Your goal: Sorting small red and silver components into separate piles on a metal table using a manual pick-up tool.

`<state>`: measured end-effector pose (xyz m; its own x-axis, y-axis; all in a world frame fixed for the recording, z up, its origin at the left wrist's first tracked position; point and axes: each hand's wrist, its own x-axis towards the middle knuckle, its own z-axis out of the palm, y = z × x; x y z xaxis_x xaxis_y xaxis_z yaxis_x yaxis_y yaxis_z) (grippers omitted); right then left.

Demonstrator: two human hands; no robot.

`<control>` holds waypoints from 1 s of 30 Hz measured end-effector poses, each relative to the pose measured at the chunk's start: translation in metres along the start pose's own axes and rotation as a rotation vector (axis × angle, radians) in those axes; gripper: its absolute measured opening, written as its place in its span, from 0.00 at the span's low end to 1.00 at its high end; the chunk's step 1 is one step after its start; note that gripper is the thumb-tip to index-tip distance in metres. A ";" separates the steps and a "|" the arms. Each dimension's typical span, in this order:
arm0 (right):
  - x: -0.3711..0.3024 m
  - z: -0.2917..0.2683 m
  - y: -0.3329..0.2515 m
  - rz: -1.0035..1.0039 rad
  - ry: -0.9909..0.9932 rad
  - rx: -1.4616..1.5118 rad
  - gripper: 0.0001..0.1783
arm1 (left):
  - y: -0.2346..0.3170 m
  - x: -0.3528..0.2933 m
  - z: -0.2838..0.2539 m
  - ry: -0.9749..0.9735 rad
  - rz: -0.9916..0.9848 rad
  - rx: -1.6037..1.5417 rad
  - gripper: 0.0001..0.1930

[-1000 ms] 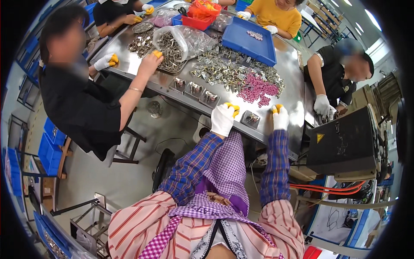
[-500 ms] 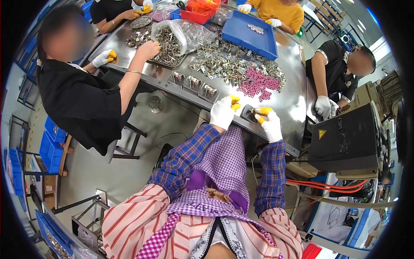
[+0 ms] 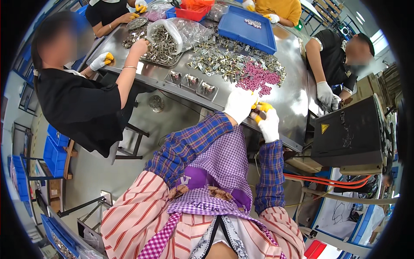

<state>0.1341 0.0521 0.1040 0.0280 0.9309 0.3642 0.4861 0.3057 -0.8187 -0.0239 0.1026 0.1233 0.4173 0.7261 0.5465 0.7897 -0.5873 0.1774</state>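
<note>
My left hand [image 3: 240, 105] and my right hand [image 3: 268, 122], in white gloves with yellow fingertips, meet at the table's near edge. Their fingers pinch together over a small dark fixture, mostly covered by the gloves; whatever part they grip is too small to name. Just beyond them lies a heap of pink rings [image 3: 260, 78]. Small metal parts [image 3: 218, 61] spread out behind and to the left of the rings. Left of my hands, three clear holders with metal pieces [image 3: 189, 81] stand in a row along the edge.
On the metal table [image 3: 293, 93] are a blue tray [image 3: 248, 32], a bag of metal parts [image 3: 166, 41] and a red bin [image 3: 194, 11]. Co-workers sit at the left, far side and right. A black box [image 3: 347, 131] stands at the near right.
My left hand has moved right and now joins my right hand over the small fixture, covering most of it. The co-worker's bare hand at the left has shifted slightly left.
</note>
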 end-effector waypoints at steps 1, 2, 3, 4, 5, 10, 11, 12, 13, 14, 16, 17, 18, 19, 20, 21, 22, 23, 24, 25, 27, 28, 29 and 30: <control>-0.001 0.005 -0.007 -0.005 0.013 -0.076 0.21 | -0.003 0.000 0.000 -0.001 -0.008 -0.021 0.09; -0.006 0.009 -0.017 -0.006 0.027 -0.155 0.22 | -0.004 -0.002 0.001 -0.005 -0.015 -0.047 0.09; -0.011 0.011 -0.027 -0.008 0.041 -0.234 0.23 | -0.006 -0.004 0.001 -0.007 -0.021 -0.073 0.09; -0.015 0.012 -0.031 -0.012 0.055 -0.313 0.23 | -0.007 -0.005 0.001 -0.008 -0.028 -0.098 0.09; -0.016 0.009 -0.031 -0.017 0.060 -0.313 0.23 | -0.008 -0.005 -0.002 -0.012 -0.027 -0.132 0.11; -0.014 -0.028 -0.006 0.003 0.032 -0.504 0.27 | -0.058 -0.001 -0.059 -0.176 -0.346 0.062 0.22; -0.015 -0.041 0.001 0.073 0.064 -0.532 0.27 | -0.058 -0.002 -0.100 -0.037 -0.544 -0.142 0.21; -0.012 -0.051 0.010 0.071 0.070 -0.524 0.27 | -0.083 -0.014 -0.099 0.249 -0.546 -0.160 0.21; -0.005 -0.061 0.021 0.163 0.165 -0.440 0.27 | -0.110 -0.023 -0.099 0.441 -0.558 -0.112 0.22; 0.001 -0.073 0.035 0.263 0.265 -0.361 0.26 | -0.140 -0.032 -0.091 0.332 -0.727 0.074 0.23; 0.021 -0.099 0.059 0.410 0.327 -0.512 0.25 | -0.177 -0.042 -0.078 0.258 -0.936 0.358 0.24; 0.033 -0.105 0.065 0.409 0.337 -0.511 0.25 | -0.192 -0.047 -0.073 0.264 -0.928 0.355 0.24; 0.044 -0.111 0.071 0.416 0.364 -0.693 0.23 | -0.205 -0.050 -0.067 0.227 -0.994 0.264 0.25; 0.053 -0.112 0.077 0.419 0.383 -0.873 0.22 | -0.214 -0.054 -0.060 0.190 -1.065 0.176 0.25; 0.059 -0.111 0.079 0.411 0.386 -0.869 0.22 | -0.219 -0.056 -0.055 0.199 -1.065 0.179 0.25; 0.064 -0.110 0.082 0.436 0.392 -0.905 0.22 | -0.224 -0.059 -0.049 0.204 -1.066 0.119 0.25; 0.067 -0.108 0.084 0.465 0.397 -0.942 0.22 | -0.226 -0.062 -0.045 0.204 -1.065 0.059 0.24; 0.070 -0.106 0.086 0.495 0.401 -0.979 0.22 | -0.228 -0.065 -0.042 0.203 -1.064 0.000 0.24; 0.071 -0.105 0.088 0.525 0.403 -1.015 0.22 | -0.231 -0.069 -0.039 0.201 -1.063 -0.059 0.24; 0.069 -0.105 0.090 0.532 0.403 -1.015 0.22 | -0.227 -0.068 -0.040 0.196 -1.060 -0.058 0.24; 0.066 -0.108 0.091 0.523 0.415 -1.004 0.23 | -0.211 -0.063 -0.043 0.163 -1.046 -0.068 0.23; 0.067 -0.108 0.090 0.513 0.418 -0.997 0.23 | -0.201 -0.060 -0.046 0.150 -1.044 -0.072 0.23; 0.067 -0.108 0.089 0.504 0.420 -0.992 0.23 | -0.191 -0.057 -0.048 0.136 -1.042 -0.075 0.22; 0.068 -0.108 0.090 0.504 0.415 -0.991 0.23 | -0.179 -0.055 -0.048 0.131 -1.030 -0.081 0.22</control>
<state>0.2736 0.1210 0.1031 0.6023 0.7098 0.3652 0.7983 -0.5350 -0.2766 -0.2102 0.1506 0.1010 -0.4974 0.8480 0.1832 0.7013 0.2688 0.6602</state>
